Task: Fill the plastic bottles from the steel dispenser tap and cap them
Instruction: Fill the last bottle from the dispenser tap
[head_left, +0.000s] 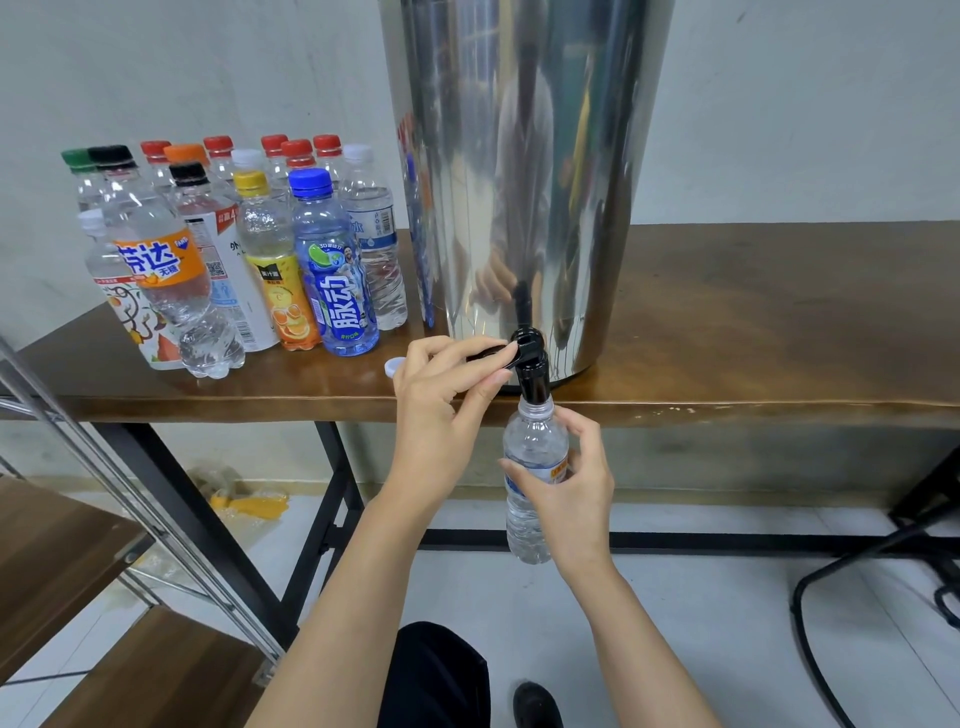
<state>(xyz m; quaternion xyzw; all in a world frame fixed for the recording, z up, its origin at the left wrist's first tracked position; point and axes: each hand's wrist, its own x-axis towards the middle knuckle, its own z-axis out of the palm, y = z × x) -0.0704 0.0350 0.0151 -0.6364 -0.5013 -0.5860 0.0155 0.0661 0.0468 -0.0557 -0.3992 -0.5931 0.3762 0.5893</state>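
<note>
A tall steel dispenser stands on the wooden table, its black tap hanging over the front edge. My left hand pinches the tap's black lever between thumb and fingers. My right hand grips a clear uncapped plastic bottle held upright below the table edge, its mouth right under the spout. The bottle looks nearly full of water. A loose pale cap lies on the table just left of my left hand.
Several capped bottles with red, blue, yellow, orange, black and green caps stand grouped on the table's left side. A wooden shelf with a metal frame is at lower left. Black cables and a chair base lie on the floor at right.
</note>
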